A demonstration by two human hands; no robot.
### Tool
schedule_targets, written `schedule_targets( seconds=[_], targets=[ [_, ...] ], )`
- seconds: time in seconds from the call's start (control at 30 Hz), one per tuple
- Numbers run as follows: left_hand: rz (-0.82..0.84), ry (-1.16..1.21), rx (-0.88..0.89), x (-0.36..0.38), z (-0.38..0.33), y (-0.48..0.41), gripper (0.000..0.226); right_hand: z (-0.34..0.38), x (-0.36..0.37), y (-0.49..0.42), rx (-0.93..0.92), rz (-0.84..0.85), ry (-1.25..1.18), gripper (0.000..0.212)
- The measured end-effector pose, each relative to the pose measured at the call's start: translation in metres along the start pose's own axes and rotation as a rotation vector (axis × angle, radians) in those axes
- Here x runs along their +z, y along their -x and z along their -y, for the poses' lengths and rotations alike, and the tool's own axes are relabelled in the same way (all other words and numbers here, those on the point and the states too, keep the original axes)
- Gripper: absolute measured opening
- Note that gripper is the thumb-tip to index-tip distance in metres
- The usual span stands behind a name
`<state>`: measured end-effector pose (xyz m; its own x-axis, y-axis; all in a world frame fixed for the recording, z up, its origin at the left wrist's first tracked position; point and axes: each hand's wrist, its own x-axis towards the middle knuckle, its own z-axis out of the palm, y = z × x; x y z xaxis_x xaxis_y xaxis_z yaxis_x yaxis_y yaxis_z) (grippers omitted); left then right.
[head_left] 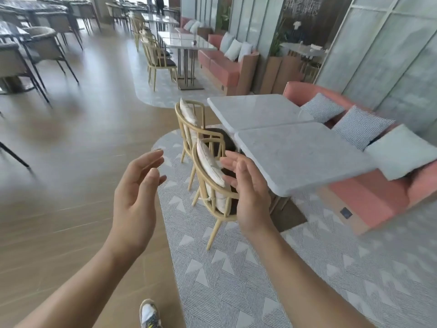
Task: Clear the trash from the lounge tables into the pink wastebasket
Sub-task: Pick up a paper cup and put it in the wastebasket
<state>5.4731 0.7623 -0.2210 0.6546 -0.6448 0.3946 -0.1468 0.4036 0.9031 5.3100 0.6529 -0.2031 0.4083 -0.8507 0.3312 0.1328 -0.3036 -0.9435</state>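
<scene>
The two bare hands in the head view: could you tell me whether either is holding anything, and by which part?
Nothing is held: the left hand and right hand are both open and empty, fingers spread, palms facing each other.

Chair [212,185] blocks near table [302,157] edge; wood floor [82,150] open left.

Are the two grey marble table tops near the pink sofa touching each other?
Touching: the head view shows the nearer table top and the farther one meeting edge to edge, without visible gap.
</scene>
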Motion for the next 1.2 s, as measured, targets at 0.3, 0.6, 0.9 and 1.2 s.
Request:
schedule_targets(
  seconds=[0.3,0.6,0.9,1.2],
  targets=[
    [0.055,0.015,0.010,-0.049,0.056,-0.214,0.033,-0.050,0.106,-0.176,0.019,-0.037,0.037,0.057],
    [0.057,-0.009,-0.022,-0.063,0.144,-0.385,0.036,-0.139,0.170,-0.339,0.084,-0.044,0.019,0.068],
    [0.019,-0.047,-0.065,-0.044,0.260,-0.604,0.036,-0.241,0.229,-0.575,0.089,-0.005,-0.005,0.067],
    [-0.016,-0.056,-0.036,-0.046,0.326,-0.804,0.030,-0.291,0.295,-0.789,0.056,0.061,-0.030,0.063]
  ],
)
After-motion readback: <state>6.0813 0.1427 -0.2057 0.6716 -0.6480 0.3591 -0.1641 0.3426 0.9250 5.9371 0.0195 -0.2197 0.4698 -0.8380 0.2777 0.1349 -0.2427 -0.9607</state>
